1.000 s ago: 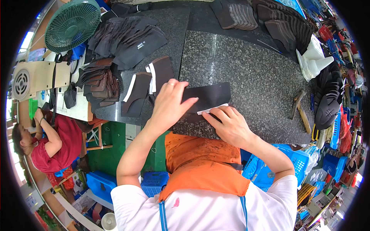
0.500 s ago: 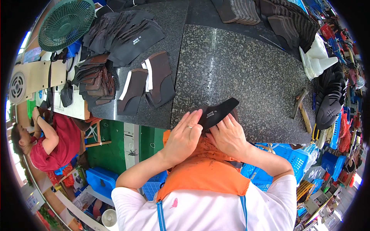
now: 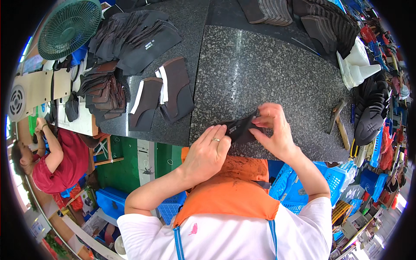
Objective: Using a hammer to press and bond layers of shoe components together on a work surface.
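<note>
A black shoe-upper piece with small pale print lies at the near edge of the dark speckled stone tabletop, partly folded. Pressed together, the fingers of my left hand hold down its left end; a ring is on one of them. My right hand pinches the raised right end between thumb and fingers. Part of the piece is hidden beneath my hands. To the left lie two brown-and-black upper pieces with white strips along their edges.
Stacks of dark cut pieces and brown pieces sit at the left. More stacks stand at the far right. A hammer, a white bottle and black soles are on the right. A person in red sits at left.
My right hand has moved up and right from pressing flat on the piece to pinching its right end. That end now folds upward. My left hand stays nearly in place.
</note>
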Motion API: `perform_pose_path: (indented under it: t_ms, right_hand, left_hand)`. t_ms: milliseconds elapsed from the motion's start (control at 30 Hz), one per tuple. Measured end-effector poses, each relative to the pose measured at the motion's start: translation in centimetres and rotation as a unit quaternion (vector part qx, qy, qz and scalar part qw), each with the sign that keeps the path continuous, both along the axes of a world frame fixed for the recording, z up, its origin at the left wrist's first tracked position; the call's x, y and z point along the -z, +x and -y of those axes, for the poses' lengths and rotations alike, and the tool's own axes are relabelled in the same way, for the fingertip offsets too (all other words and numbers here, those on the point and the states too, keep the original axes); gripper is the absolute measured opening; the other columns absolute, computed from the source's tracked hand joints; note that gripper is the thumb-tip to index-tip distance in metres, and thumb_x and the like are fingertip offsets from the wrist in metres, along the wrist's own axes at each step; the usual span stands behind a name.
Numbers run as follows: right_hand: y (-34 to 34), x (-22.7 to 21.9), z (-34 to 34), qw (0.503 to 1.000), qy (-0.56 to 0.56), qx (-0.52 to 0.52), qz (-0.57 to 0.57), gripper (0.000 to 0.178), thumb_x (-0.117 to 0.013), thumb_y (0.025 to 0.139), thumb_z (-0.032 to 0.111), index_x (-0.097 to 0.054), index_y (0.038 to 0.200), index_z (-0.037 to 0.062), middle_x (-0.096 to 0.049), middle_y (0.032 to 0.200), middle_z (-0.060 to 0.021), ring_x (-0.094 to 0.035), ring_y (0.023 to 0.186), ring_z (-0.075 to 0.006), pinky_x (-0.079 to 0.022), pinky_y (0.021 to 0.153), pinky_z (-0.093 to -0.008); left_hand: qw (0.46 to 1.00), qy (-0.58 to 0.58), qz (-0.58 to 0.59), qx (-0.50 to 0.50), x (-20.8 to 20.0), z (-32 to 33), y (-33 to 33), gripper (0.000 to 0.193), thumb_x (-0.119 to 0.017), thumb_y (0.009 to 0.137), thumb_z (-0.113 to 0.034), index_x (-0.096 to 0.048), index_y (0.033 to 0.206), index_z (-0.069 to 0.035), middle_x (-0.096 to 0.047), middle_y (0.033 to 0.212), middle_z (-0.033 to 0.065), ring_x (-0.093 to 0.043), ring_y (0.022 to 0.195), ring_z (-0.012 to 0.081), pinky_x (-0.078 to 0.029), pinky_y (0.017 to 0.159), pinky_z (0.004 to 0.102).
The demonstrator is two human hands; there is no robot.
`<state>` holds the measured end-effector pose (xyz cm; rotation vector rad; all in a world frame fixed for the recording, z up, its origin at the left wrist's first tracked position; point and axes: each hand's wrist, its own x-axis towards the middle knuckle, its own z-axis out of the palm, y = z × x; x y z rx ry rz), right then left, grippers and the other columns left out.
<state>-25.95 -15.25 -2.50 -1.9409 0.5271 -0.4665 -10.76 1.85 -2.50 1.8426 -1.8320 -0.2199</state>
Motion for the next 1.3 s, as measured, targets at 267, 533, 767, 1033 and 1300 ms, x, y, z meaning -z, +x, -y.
perform_pose_path:
  t_ms: [267,533,767,1033,1300]
  right_hand:
    - [-1.8,0.2,1.5,0.931,-0.305,-0.196,-0.031,0.042,-0.066,0.074,0.005,-0.065,0.116,-0.0005,-0.061,0.118,-0.0135,-0.065,0.102,-0.0295,-0.061,0.074,-0.0354]
    - [-1.9,-0.6,0.7,0.908,-0.365,-0.184,-0.094,0.041,-0.064,0.073,0.008,-0.068,0.114,0.0014,-0.063,0.12,-0.0124,-0.062,0.108,-0.0292,-0.06,0.072,-0.0335]
    - [-2.0,-1.1,0.5,0.902,-0.388,-0.16,-0.097,0.042,-0.07,0.072,0.013,-0.067,0.113,0.0018,-0.062,0.12,-0.009,-0.059,0.11,-0.0285,-0.056,0.086,-0.04]
    - [-3.1,0.4,1.0,0.918,-0.354,-0.163,-0.074,0.046,-0.077,0.074,0.021,-0.067,0.115,0.0025,-0.061,0.128,-0.0103,-0.056,0.122,-0.0298,-0.044,0.108,-0.0463]
    - [-1.3,0.6,-1.4,0.901,-0.401,-0.158,-0.045,0.043,-0.076,0.074,0.018,-0.066,0.112,-0.0011,-0.062,0.126,-0.0111,-0.059,0.116,-0.0299,-0.05,0.1,-0.0433]
  left_hand:
    - [0.996,0.011,0.091,-0.022,0.9,0.7,-0.6,0.047,-0.063,0.074,-0.005,-0.065,0.121,0.003,-0.061,0.106,0.013,-0.06,0.097,0.0288,-0.054,0.088,0.038]
    - [0.983,0.005,0.181,0.018,0.1,1.0,-0.9,0.037,-0.059,0.08,-0.012,-0.069,0.115,-0.001,-0.061,0.126,0.0131,-0.061,0.097,0.0302,-0.054,0.09,0.0407]
    - [0.987,0.05,0.134,0.067,-0.4,1.6,-0.7,0.039,-0.06,0.08,-0.011,-0.067,0.117,-0.001,-0.06,0.131,0.0149,-0.06,0.1,0.0309,-0.051,0.093,0.0411]
    - [0.994,-0.007,0.106,0.028,0.5,1.1,-1.5,0.037,-0.06,0.081,-0.009,-0.065,0.115,0.004,-0.062,0.13,0.0159,-0.061,0.106,0.0316,-0.05,0.088,0.0381]
    - [0.995,-0.045,0.086,-0.018,1.3,0.5,-1.7,0.034,-0.063,0.079,-0.006,-0.066,0.111,0.005,-0.065,0.117,0.0194,-0.062,0.106,0.031,-0.054,0.086,0.0393]
